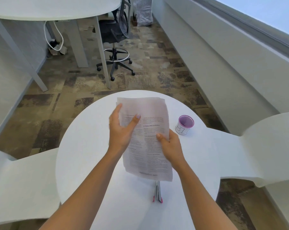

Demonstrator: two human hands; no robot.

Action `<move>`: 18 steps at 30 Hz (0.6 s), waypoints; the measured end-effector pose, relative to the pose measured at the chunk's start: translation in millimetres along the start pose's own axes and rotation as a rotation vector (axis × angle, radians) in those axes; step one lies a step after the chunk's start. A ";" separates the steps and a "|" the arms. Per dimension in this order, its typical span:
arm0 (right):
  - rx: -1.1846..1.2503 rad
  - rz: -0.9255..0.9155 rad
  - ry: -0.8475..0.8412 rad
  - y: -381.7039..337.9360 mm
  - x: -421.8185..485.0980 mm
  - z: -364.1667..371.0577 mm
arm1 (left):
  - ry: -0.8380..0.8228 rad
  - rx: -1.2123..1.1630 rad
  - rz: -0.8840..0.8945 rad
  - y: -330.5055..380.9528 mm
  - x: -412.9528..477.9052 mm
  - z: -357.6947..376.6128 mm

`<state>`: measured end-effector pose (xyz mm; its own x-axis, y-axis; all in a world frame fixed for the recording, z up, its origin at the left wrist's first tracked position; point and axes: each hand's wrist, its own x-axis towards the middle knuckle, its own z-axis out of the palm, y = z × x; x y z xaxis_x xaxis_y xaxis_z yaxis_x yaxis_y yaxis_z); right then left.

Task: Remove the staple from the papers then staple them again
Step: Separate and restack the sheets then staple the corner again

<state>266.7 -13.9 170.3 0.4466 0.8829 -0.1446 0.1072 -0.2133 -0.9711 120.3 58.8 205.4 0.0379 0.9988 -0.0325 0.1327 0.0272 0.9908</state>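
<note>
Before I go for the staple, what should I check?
1. Papers held firmly: ok, left hand and right hand both grip them above the table.
2. Staple located: cannot tell, the top edge is blurred.
3. Stapler near: ok, it lies on the table by the papers' lower edge.
4. Bin upright and open: ok, right of the papers.
5. A hand free for the stapler: not ok.

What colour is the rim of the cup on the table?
The cup has a purple rim, seen in the head view.

One sheaf (146,150), one stapler (157,190), one cup (185,126)
</note>
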 end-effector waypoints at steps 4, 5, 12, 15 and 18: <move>0.189 0.102 -0.093 -0.5 -5.7 -7.7 | 0.031 0.127 -0.164 -27.5 3.1 -26.6; 0.233 0.112 -0.119 -0.5 -7.3 -9.0 | -0.016 0.105 -0.208 -34.1 3.7 -32.7; 0.319 0.109 -0.186 9.8 -20.0 -3.4 | -0.307 -0.067 -0.143 -74.0 -6.7 -69.3; 0.304 0.096 -0.108 21.5 -21.8 4.6 | -0.246 -0.064 -0.129 -90.6 -11.1 -77.1; 0.280 0.106 -0.011 35.9 -23.3 14.6 | -0.219 -0.018 -0.148 -112.8 -13.4 -84.5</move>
<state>247.2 -36.1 136.1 0.4320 0.8668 -0.2490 -0.1895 -0.1826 -0.9647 21.1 45.9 105.1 0.2333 0.9509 -0.2034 0.1356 0.1753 0.9751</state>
